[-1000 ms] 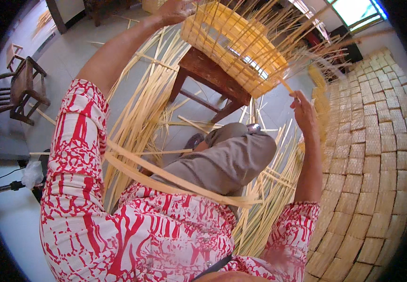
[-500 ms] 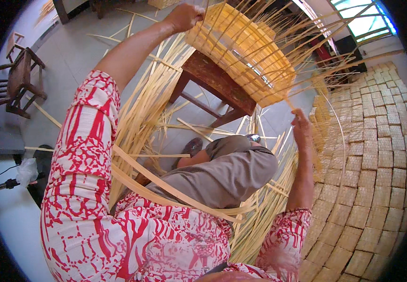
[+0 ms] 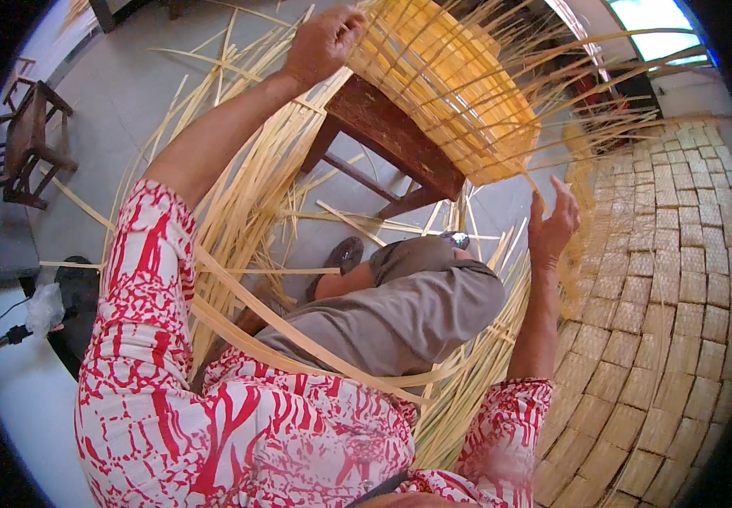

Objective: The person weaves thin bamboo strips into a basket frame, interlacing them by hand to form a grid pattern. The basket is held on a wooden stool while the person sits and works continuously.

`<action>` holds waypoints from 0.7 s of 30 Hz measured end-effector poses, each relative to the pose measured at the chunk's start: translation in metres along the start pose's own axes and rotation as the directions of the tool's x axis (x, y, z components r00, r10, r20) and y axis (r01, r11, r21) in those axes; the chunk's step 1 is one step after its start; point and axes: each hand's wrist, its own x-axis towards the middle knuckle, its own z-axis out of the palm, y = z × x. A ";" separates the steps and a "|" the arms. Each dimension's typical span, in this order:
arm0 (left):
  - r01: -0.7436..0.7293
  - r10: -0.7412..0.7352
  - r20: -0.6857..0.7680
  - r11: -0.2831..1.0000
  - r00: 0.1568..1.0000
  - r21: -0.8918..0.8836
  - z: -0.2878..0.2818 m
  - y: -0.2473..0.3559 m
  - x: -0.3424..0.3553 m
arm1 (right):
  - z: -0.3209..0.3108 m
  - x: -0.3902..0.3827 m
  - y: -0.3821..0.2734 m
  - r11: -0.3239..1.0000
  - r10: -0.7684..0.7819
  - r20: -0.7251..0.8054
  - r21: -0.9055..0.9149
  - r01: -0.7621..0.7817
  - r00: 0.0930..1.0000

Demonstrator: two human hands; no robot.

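Note:
A half-woven basket (image 3: 459, 102) of yellow bamboo strips rests on a dark red wooden stool (image 3: 396, 131), with many loose stakes sticking out to the upper right. My left hand (image 3: 324, 44) is at the basket's far left edge, fingers curled; what they hold, if anything, is hidden. Near the basket's lower right corner, my right hand (image 3: 555, 224) is open, thumb and fingers apart. A short strip end (image 3: 531, 179) hangs from that corner, just above the right thumb.
Long loose bamboo strips (image 3: 247, 169) cover the floor left of the stool, and more lie by my right forearm. Several strips (image 3: 273, 326) arch across my lap. Stacked woven pieces (image 3: 637, 322) spread at right. A wooden chair (image 3: 36, 144) stands far left.
My right hand has let go of the strip at the basket's corner and opened, moving slightly right. My left hand has shifted a little left and down. The stakes have swung.

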 end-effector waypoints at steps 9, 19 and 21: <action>-0.242 0.238 0.291 0.970 0.926 -0.024 0.034 0.075 -0.010 | 0.054 -0.033 0.010 -0.532 0.520 0.749 0.661 -0.530 0.411; -0.360 0.350 0.174 0.933 0.920 0.023 0.044 0.079 -0.014 | 0.078 -0.002 0.002 -0.691 0.457 0.771 0.622 -0.369 0.444; -0.350 0.329 0.208 0.934 0.921 0.073 0.041 0.085 -0.016 | 0.082 0.003 -0.007 -0.668 0.501 0.739 0.661 -0.341 0.451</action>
